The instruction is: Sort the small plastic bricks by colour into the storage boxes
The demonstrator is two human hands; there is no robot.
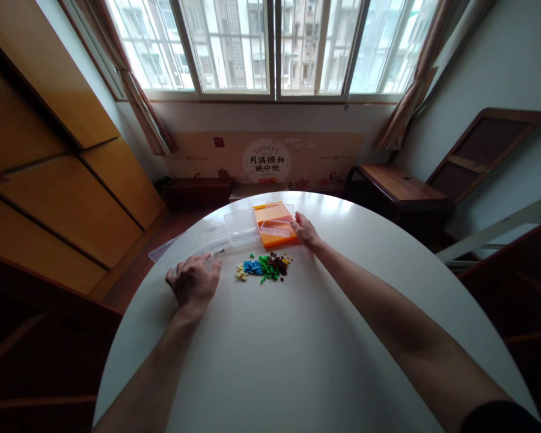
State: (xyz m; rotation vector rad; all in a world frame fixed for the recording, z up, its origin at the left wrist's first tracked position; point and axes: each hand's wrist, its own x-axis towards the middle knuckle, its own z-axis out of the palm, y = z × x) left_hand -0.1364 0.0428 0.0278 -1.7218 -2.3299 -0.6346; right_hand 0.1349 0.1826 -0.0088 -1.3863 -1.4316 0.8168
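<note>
A heap of small building bricks (pixel 267 267) in cream, blue, green, brown and yellow lies on the white round table (pixel 270 349). To its left, my left hand (pixel 193 278) is on or just over the table, fingers bent and apart, with nothing visible in it. My right hand (pixel 303 228) is closed at the right side of a clear plastic box (pixel 277 227), which is over an orange tray (pixel 277 243). Its fingertips are partly hidden, and whether it also grips the tray is unclear. Beside the tray stands an open clear container (pixel 242 228).
More clear plastic pieces (pixel 214 238) lie farther left, one reaching the table's left edge (pixel 161 248). Beyond the table are a long printed box (pixel 265 157) under the window and a wooden chair (pixel 403 183) at the right. Wooden cabinets (pixel 67 180) stand on the left.
</note>
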